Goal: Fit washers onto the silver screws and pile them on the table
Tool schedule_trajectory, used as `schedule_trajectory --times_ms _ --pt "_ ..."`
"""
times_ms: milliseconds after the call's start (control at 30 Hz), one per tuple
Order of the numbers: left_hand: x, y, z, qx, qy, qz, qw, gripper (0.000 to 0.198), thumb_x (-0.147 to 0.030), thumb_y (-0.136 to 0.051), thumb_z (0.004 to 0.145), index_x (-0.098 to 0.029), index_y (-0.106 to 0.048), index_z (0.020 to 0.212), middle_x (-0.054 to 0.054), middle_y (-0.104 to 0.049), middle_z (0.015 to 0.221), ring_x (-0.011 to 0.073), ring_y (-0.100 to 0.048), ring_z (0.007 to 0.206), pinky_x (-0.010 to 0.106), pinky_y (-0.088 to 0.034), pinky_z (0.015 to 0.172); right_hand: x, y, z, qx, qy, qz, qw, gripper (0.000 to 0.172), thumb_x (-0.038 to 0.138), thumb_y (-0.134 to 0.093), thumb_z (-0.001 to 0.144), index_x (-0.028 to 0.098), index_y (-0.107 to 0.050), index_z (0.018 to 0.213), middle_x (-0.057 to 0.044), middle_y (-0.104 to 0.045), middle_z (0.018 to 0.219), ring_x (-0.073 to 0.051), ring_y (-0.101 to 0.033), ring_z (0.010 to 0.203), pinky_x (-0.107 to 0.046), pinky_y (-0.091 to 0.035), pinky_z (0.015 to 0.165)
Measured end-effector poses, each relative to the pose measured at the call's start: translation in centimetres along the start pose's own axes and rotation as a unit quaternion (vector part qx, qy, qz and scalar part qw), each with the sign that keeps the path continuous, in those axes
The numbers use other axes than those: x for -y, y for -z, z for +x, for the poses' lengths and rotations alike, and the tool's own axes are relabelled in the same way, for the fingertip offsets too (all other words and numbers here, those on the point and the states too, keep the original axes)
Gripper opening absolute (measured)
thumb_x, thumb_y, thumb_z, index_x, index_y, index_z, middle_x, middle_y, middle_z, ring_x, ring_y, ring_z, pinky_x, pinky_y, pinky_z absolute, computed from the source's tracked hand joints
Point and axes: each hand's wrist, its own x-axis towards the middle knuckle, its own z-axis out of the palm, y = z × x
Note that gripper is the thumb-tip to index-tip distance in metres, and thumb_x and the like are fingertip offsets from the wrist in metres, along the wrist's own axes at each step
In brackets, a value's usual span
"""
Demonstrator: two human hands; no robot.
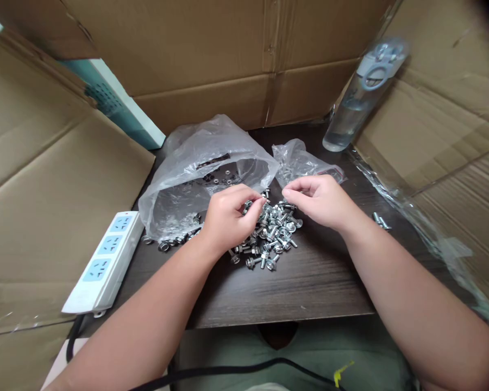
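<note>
A pile of silver flanged bolts [274, 231] lies on the dark wooden table [293, 293] between and below my hands. My left hand [233, 217] is over the pile's left side, thumb and forefinger pinched together; anything between them is too small to make out. To the right, my right hand [320, 202] hovers near the pile's upper edge with its thumb against the fingers, and what it may hold is hidden. Behind my left hand a big clear plastic bag [212, 138] gapes toward me, with several small nuts [227, 172] inside. More nuts [165, 246] lie along its front edge.
A smaller zip bag [295, 157] with metal pieces sits behind my right hand. Loose bolts [381, 221] lie at the right. A water bottle [356, 100] stands at the back right, a power strip [101, 263] at the left. Cardboard walls [204, 60] surround the table.
</note>
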Motion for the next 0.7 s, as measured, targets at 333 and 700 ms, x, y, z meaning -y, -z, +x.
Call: schedule_trajectory --times_ms 333,700 --pt "-0.2 0.7 0.0 -0.073 0.017 -0.018 0.997 0.047 -0.012 -0.057 0.079 -0.018 -0.023 0.047 -0.005 -0.024 0.046 0.0065 -0.023 0.044 0.027 -0.019 0.045 0.5 2.3 -0.6 -0.07 0.127 0.201 0.969 0.042 0.043 -0.069 0.081 0.018 -0.052 0.052 0.006 -0.033 0.041 -0.006 -0.027 0.038 -0.024 -0.021 0.041" --pt "-0.5 0.9 -0.7 -0.141 0.01 -0.134 0.981 0.052 -0.025 -0.045 0.097 -0.017 -0.023 0.051 -0.002 -0.023 0.05 0.0087 -0.023 0.045 0.032 -0.018 0.047 2.7 9.8 -6.5 -0.367 0.255 -0.002 0.895 0.046 0.053 -0.055 0.088 0.022 -0.058 0.054 0.0 -0.039 0.046 -0.013 -0.037 0.041 -0.03 -0.029 0.045"
